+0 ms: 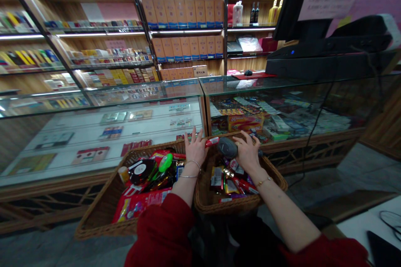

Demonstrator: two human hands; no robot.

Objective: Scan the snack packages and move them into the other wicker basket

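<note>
My left hand (pixel 195 149) is over the inner rims where two wicker baskets meet, its fingers spread and a small red packaged item (pixel 212 142) at its fingertips. In my right hand (pixel 247 152) is a dark grey handheld scanner (pixel 227 148), its rounded head pointing left above the right basket (pixel 205 205). That basket holds several wrapped snacks (pixel 230 181). Red packets (pixel 142 204), a dark round package (pixel 140 171) and a bright green item (pixel 166 162) lie in the left basket (pixel 94 217).
A glass display counter (pixel 200 91) stands just beyond the baskets. On its right part are a monitor (pixel 290 6) and a hanging cable. Stocked shelves (pixel 184 29) line the wall behind. A white surface (pixel 366 221) is at the lower right.
</note>
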